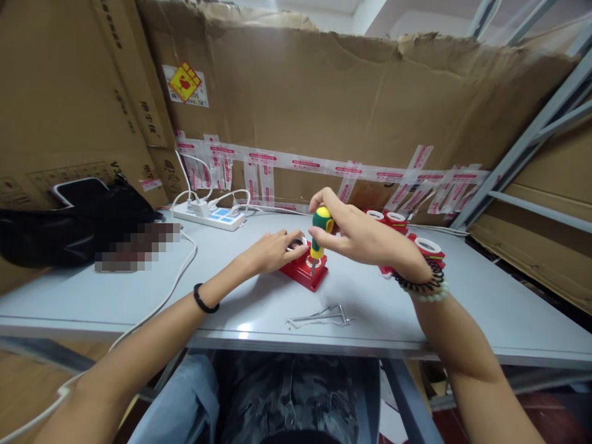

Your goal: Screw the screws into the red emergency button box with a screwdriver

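Note:
A red base (pixel 303 277) with white rings lies on the table in front of me. My left hand (pixel 276 251) rests on its left part, fingers bent over a white ring (pixel 298 243) and pressing the piece. In my right hand (pixel 354 234) is a screwdriver (pixel 322 223) with a green and yellow handle, gripped between thumb and fingers. It stands nearly upright, its metal shaft pointing down at the right end of the base, by a second white ring. Whether the tip touches a screw is too small to tell.
Metal hex keys (pixel 324 314) lie near the table's front edge. More red pieces with white rings (pixel 428 245) sit behind my right wrist. A white power strip (pixel 210 214) with cables, a black bag (pixel 78 222) and a cardboard wall (pixel 300 98) surround the table (pixel 222 296).

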A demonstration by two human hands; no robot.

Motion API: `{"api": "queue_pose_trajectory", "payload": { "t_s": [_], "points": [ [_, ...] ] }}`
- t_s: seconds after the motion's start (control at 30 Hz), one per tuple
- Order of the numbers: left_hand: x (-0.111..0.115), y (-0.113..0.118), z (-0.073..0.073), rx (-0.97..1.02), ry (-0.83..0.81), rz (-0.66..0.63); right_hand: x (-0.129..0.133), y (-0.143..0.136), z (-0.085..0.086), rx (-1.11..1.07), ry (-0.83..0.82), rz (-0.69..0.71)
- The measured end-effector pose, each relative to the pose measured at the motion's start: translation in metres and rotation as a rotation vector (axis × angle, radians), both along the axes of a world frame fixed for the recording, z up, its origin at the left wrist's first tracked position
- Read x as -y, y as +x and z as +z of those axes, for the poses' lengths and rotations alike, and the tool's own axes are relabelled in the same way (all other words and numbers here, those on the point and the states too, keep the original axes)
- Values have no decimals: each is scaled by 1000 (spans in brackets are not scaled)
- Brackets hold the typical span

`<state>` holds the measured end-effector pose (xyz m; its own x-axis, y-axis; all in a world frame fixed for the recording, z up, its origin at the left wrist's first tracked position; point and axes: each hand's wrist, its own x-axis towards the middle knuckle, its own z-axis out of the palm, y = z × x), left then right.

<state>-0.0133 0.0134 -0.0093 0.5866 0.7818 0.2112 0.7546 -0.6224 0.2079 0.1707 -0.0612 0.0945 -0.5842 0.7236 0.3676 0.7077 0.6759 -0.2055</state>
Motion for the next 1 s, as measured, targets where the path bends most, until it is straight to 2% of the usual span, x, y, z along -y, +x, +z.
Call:
{"api": "queue_pose_trajectory", "payload": {
  "t_s": [0.07, 0.13, 0.2, 0.33, 0.4, 0.53, 0.57, 0.6, 0.73, 0.77, 0.8, 0.93, 1.0],
  "points": [
    [1, 0, 1, -3, -4, 4, 0, 0, 0, 29, 36, -45],
    [3, 1, 3, -11, -11, 9, -3, -3, -2, 28, 154, -221],
    [4, 1, 5, -19, -20, 9, -5, -5, -4, 7, 216, -310],
    [4, 2, 3, -30, -8, 8, -1, -1, -2, -15, 64, -126],
    [2, 1, 0, -45, 22, 3, 4, 1, 0, 13, 25, -109],
    [0, 1, -4, -68, 49, 16, 7, -3, 0, 95, 172, -425],
    [-1, 1, -4, -65, 45, 20, 6, -4, -1, 98, 189, -461],
    [-1, 1, -4, -63, 41, 20, 5, -5, 0, 88, 181, -446],
    [-2, 1, -4, -66, 48, 4, 7, 0, 1, 9, 29, -133],
    [-2, 1, -4, -67, 46, 3, 7, 1, 1, 6, 8, -95],
    [-2, 1, -3, -67, 42, 1, 8, 2, 1, 8, 8, -98],
    [2, 3, 1, -56, 11, 13, 4, -2, -2, -30, 101, -251],
    [3, 4, 3, -57, -4, 26, 2, -3, -3, -72, 85, -197]
  ]
}}
